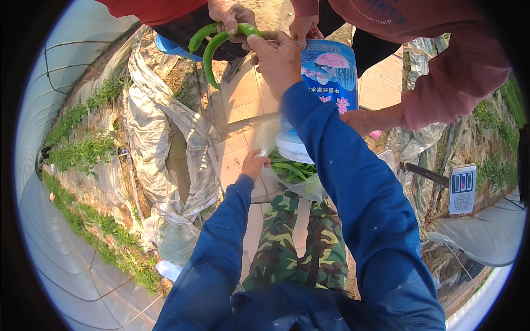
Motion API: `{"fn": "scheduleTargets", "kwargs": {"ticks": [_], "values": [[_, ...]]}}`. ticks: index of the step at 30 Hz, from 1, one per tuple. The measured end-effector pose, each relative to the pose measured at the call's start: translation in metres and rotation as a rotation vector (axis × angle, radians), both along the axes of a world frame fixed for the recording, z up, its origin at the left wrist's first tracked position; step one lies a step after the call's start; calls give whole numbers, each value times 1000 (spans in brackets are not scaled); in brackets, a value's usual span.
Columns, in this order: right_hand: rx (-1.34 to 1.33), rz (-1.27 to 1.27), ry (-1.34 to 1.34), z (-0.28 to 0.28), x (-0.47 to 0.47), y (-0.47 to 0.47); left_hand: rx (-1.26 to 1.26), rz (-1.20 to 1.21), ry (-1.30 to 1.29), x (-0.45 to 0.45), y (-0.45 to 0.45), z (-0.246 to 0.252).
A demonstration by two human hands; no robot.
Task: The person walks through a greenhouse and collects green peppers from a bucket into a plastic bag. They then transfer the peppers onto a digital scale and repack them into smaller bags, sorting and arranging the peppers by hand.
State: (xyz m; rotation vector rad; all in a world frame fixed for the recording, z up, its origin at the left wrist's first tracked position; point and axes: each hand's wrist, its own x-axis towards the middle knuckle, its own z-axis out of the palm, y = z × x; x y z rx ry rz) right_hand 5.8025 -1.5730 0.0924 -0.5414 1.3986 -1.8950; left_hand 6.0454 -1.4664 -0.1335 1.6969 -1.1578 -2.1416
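My left hand [255,165] grips the rim of a clear plastic bag [311,191], which holds green peppers [293,170]. My right hand [276,62] reaches up to two long green peppers [214,49] that a co-worker in red holds at the top; its fingers are at the stem end, and whether they grip cannot be told. A second co-worker in a dusty-red sweatshirt holds a blue printed plastic bucket [327,74] with both hands, tilted with its white-rimmed end [293,149] down at the bag's mouth. My right sleeve hides part of the bucket and bag.
A digital scale display [462,189] stands on a metal arm at the right. Crumpled plastic sheeting [155,120] lies at the left beside rows of green plants [83,153]. Paving tiles [236,157] run below me. Part of a blue tub [169,47] shows behind the co-worker in red.
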Motion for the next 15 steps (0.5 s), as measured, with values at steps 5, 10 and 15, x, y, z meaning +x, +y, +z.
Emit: {"fn": "scheduleTargets", "kwargs": {"ticks": [5, 10, 15], "values": [[85, 46, 412, 13, -8, 29, 10, -25, 2, 2, -8, -7], [180, 132, 318, -14, 21, 237, 0, -14, 15, -3, -12, -8], [931, -167, 527, -145, 27, 381, 14, 6, -3, -6, -12, -8]]}}
